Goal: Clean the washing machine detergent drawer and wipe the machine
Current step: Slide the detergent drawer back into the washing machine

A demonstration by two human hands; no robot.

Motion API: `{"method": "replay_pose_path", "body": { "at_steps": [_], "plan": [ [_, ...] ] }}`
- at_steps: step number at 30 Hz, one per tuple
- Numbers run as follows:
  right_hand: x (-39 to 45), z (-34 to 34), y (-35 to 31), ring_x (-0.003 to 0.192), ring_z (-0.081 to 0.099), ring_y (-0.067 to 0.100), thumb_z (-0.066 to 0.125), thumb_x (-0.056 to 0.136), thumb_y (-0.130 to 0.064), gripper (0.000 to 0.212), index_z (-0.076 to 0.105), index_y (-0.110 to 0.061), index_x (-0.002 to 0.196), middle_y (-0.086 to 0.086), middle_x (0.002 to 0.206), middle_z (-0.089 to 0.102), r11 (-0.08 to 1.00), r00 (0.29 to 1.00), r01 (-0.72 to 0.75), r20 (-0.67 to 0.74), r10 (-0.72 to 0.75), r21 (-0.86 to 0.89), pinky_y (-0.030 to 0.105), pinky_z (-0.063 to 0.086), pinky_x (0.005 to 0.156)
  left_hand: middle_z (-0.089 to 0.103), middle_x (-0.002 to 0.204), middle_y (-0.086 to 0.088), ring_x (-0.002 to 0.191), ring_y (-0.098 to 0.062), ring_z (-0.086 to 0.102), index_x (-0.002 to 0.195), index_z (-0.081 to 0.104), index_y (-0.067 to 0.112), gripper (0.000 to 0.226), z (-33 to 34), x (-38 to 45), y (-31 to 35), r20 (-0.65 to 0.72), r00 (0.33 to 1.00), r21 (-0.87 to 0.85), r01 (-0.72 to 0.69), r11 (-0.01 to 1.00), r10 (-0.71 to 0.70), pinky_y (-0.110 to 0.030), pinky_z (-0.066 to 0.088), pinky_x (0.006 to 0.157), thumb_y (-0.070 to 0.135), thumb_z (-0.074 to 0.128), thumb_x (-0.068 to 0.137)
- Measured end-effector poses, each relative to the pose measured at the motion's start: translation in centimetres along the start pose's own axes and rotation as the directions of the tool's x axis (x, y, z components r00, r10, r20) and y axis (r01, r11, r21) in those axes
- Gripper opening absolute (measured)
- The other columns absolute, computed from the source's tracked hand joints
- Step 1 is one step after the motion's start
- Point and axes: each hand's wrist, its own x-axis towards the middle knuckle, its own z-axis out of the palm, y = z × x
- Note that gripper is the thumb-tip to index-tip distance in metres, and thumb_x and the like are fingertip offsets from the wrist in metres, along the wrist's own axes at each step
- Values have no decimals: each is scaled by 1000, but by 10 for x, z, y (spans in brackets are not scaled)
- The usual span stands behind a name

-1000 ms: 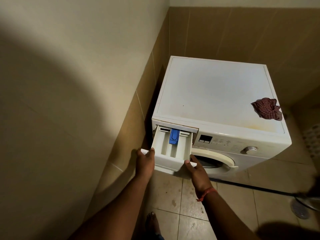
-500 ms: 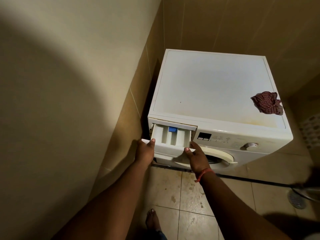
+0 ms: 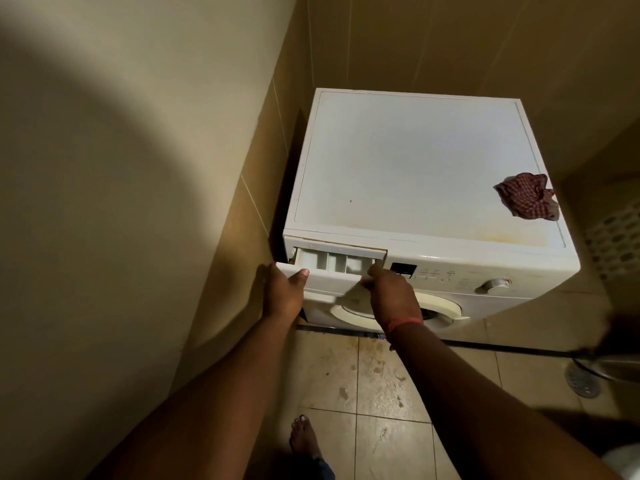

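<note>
A white front-loading washing machine (image 3: 415,168) stands in the corner of a tiled room. Its detergent drawer (image 3: 332,265) at the top left of the front sticks out only a little, with the pale compartments just showing. My left hand (image 3: 282,294) grips the drawer's left front corner, thumb on top. My right hand (image 3: 391,292) holds the drawer's right front end, fingers curled over the edge. A crumpled red checked cloth (image 3: 526,200) lies on the machine's top near the right edge.
A beige wall runs close along the machine's left side. The control dial (image 3: 495,285) and round door (image 3: 443,308) sit right of the drawer. The wet, stained floor tiles (image 3: 374,382) hold a drain (image 3: 581,382) at the right. My bare foot (image 3: 304,438) is below.
The drawer has slid most of the way back into the machine, and the blue insert is out of sight. Both hands moved forward with it, and the view shifted closer.
</note>
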Motion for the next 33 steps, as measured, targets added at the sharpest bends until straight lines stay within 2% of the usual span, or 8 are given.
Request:
{"method": "replay_pose_path", "body": {
  "at_steps": [3,6,10,12,15,20,27,33],
  "plan": [
    [15,-3,-2,93,60,33,69,86,-19,31,56,-13,113,11,106,61,978,994,55,-79,-72,-202,38,50,69,53,133,-16,118,-32,56,138,36,3,63,7,13,8,10,1000,26,8,1000,-9,-36,49,95,19,70,88],
    [27,-9,-6,90,53,34,81,71,-24,50,55,-9,111,12,104,55,898,979,58,-150,-136,-435,41,46,70,48,141,-18,126,-34,51,145,27,1,78,12,26,16,-1,1000,149,-23,989,23,-42,47,103,19,73,86],
    [47,-18,-6,93,52,35,84,66,-39,67,52,-10,117,12,109,53,860,979,24,-161,-122,-510,44,43,75,14,160,-19,148,-32,16,153,6,1,96,17,41,29,10,990,419,-130,898,139,-39,23,119,30,70,88],
    [58,-18,-6,94,53,34,85,66,-35,69,51,-11,121,9,110,53,838,980,-1,-167,-108,-545,43,44,76,11,161,-20,149,-32,7,153,6,1,97,17,50,36,18,970,562,-211,800,243,-39,13,122,35,69,87],
    [71,-18,-6,102,54,33,82,70,-32,70,46,-13,127,7,116,52,831,985,-7,-148,-91,-556,48,45,87,11,161,-17,149,-32,5,153,7,5,96,15,58,47,60,932,705,-293,646,357,-38,9,122,39,68,87],
    [81,-23,-4,121,47,34,71,83,-42,78,31,-13,143,7,133,48,846,995,60,-41,-96,-529,55,32,106,5,162,-15,150,-32,0,155,5,12,99,13,63,60,110,913,771,-328,545,393,-43,12,122,36,71,85],
    [83,-31,-9,128,43,33,68,85,-48,80,28,-15,146,6,139,44,854,996,80,9,-88,-513,58,26,112,5,162,-15,150,-33,-1,155,4,14,92,16,57,61,149,902,824,-340,453,406,-47,11,121,35,65,90],
    [71,-41,-5,138,35,31,65,88,-46,82,22,-15,151,5,149,37,901,994,100,84,-72,-422,56,21,115,-2,163,-14,150,-32,-7,155,2,14,89,24,45,70,290,873,813,-441,381,391,-51,4,119,35,61,92]
  ]
}}
